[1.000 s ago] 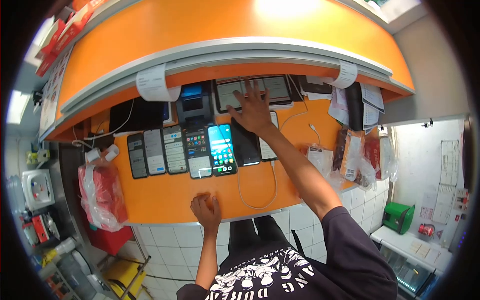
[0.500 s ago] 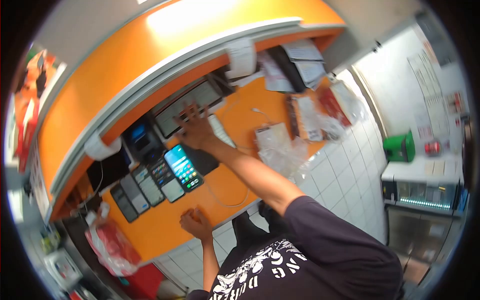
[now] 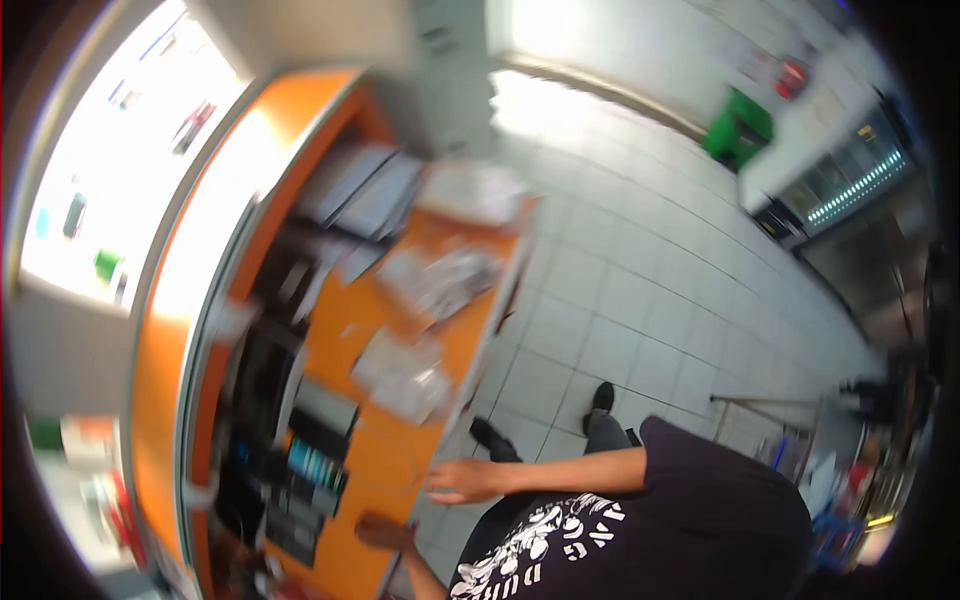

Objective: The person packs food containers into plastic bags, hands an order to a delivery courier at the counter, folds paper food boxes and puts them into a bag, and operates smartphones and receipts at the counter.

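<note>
My right hand [image 3: 466,482] is in front of my body by the desk's front edge, fingers loosely bent and apart, with nothing visible in them. My left hand [image 3: 382,532] is low over the edge of the orange desk [image 3: 375,480], and its fingers are too smeared to read. Beyond both hands lies a phone with a lit screen [image 3: 318,463]. Darker phones [image 3: 293,525] lie in a row beside it. A dark flat pad [image 3: 325,412] is just past the lit phone. Neither hand touches any of these.
Clear plastic bags [image 3: 410,378] and blurred packages [image 3: 460,280] lie farther along the desk. Papers [image 3: 365,190] are stacked under the orange shelf [image 3: 160,390] overhanging the back. White floor tiles [image 3: 620,290] extend right, towards a green bin [image 3: 738,130] and a lit glass-fronted cabinet [image 3: 850,190].
My right hand has drawn back from the tablet-like screen at the back of the desk to near my body. My view has swung right, bringing more floor into sight.
</note>
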Demonstrator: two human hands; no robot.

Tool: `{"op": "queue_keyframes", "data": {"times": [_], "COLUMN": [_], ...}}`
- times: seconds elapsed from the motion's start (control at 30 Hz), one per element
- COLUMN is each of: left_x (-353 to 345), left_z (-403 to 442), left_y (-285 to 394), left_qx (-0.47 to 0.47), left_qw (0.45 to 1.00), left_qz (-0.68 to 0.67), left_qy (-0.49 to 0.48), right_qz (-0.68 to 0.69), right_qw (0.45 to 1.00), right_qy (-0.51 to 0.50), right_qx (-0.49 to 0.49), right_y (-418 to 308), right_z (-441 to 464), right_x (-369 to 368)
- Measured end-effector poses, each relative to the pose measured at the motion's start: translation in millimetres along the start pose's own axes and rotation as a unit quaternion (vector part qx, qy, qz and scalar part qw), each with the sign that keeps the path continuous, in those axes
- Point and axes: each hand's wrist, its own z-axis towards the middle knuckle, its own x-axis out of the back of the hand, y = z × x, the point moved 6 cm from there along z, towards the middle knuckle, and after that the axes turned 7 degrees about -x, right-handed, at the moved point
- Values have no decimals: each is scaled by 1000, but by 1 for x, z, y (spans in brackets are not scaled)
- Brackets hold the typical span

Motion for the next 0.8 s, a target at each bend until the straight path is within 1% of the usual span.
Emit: {"op": "queue_keyframes", "data": {"times": [0.03, 0.07, 0.1, 0.13, 0.17, 0.2, 0.23, 0.3, 0.37, 0.43, 0.5, 0.53, 0.6, 0.63, 0.67, 0.7, 0.73, 0.77, 0.8], "left_x": [-12, -32, -58, -86, -119, -147, -170, -206, -229, -248, -275, -294, -330, -340, -348, -372, -392, -403, -408], "left_z": [-15, -29, -44, -63, -86, -110, -137, -200, -256, -305, -340, -353, -371, -381, -402, -420, -444, -473, -515], "left_y": [19, 51, 92, 140, 199, 252, 308, 411, 496, 563, 635, 673, 758, 806, 860, 906, 948, 994, 1044], "left_qx": [-28, -67, -115, -172, -241, -307, -373, -462, -511, -547, -583, -604, -664, -694, -723, -649, -563, -499, -435], "left_qw": [1000, 997, 991, 977, 950, 912, 860, 745, 639, 549, 480, 450, 392, 352, 309, 365, 416, 472, 523], "left_qz": [1, -15, -38, -73, -118, -155, -183, -211, -199, -172, -147, -137, -124, -130, -132, -65, 4, -15, -37], "left_qy": [-6, -27, -57, -102, -160, -222, -295, -432, -539, -608, -639, -643, -625, -614, -604, -664, -714, -726, -732], "right_qz": [-5, -40, -56, -80, -99, -69, -19, 8, 59, 76, 64, 97, 107, 97, 103, 118, 136, 148, 166], "right_qw": [996, 992, 974, 960, 934, 898, 857, 745, 702, 679, 670, 666, 624, 621, 601, 582, 544, 506, 489], "right_qy": [-40, 15, 2, 67, 140, 215, 283, 491, 548, 588, 605, 589, 614, 614, 636, 654, 662, 663, 693], "right_qx": [-74, -119, -217, -260, -314, -378, -430, -451, -451, -433, -426, -447, -471, -477, -473, -468, -497, -532, -503], "right_y": [40, 96, 131, 169, 205, 230, 240, 220, 209, 212, 222, 239, 281, 301, 317, 329, 337, 340, 346], "right_z": [-57, -113, -173, -227, -294, -354, -406, -501, -574, -637, -692, -721, -779, -810, -852, -879, -908, -947, -984], "right_x": [11, 19, 55, 93, 130, 183, 222, 302, 336, 364, 376, 379, 382, 381, 380, 374, 369, 360, 351]}}
